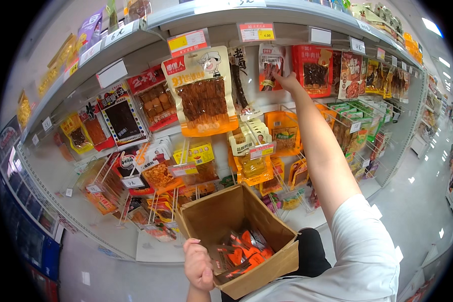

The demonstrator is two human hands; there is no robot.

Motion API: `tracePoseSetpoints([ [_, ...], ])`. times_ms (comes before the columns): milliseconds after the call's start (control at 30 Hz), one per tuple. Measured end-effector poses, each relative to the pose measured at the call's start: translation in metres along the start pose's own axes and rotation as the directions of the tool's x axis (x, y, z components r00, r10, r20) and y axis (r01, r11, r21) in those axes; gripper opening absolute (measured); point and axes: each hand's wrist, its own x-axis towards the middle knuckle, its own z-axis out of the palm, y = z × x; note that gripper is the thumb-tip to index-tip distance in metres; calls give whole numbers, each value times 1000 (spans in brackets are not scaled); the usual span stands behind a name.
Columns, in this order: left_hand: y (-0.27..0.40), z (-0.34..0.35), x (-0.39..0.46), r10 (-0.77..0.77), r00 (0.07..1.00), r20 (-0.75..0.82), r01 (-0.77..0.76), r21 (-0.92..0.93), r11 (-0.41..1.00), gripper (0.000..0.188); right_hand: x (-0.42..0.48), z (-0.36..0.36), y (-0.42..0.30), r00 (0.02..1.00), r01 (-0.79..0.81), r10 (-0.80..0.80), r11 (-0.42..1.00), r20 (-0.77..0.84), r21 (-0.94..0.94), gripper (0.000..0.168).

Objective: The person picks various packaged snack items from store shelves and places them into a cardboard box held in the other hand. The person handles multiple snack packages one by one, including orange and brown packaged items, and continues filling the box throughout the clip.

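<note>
An opened cardboard box [262,204] rests against the person's front, with several orange, black and silver snack packets [245,249] at its bottom. My left hand [199,264] grips the near left edge of this box. My right arm is stretched up to the rack, and my right hand [285,80] touches the right side of a silver and red snack packet [270,68] hanging there; whether the fingers close on it cannot be told. Just right of that hand hangs a red packet of dried meat [312,71]. A long clear packet with a dark strip [238,85] hangs to its left.
A large cream and orange packet [202,92] hangs forward at the centre. Below, metal hooks with price tags [263,150] stick out above the box. A shelf edge [211,14] runs overhead. An aisle floor [411,188] lies at the right.
</note>
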Motion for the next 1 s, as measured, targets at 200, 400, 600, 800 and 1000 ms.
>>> tracePoseSetpoints([
  [200, 0, 8, 2, -4, 1000, 7, 4, -4, 1000, 33, -32, -13, -13, 978, -147, 103, 958, 181, 245, 89],
  [400, -5, 19, 6, 7, 1000, 30, -6, -26, 1000, 33, -50, -33, -34, 949, -125, 14, 934, 314, 334, 26],
  [600, -8, 28, 13, 32, 994, 100, -28, -46, 999, 30, -73, -69, -53, 951, 100, -228, 867, 211, 488, 22],
  [800, -11, 33, 14, 23, 991, 129, -17, -48, 999, 23, -114, -157, -67, 905, 208, -356, 847, 233, 489, 18],
  [1000, -12, 33, 11, 56, 989, 136, -51, -42, 998, 18, -136, -204, -75, 851, 118, -488, 538, 195, 835, 33],
])
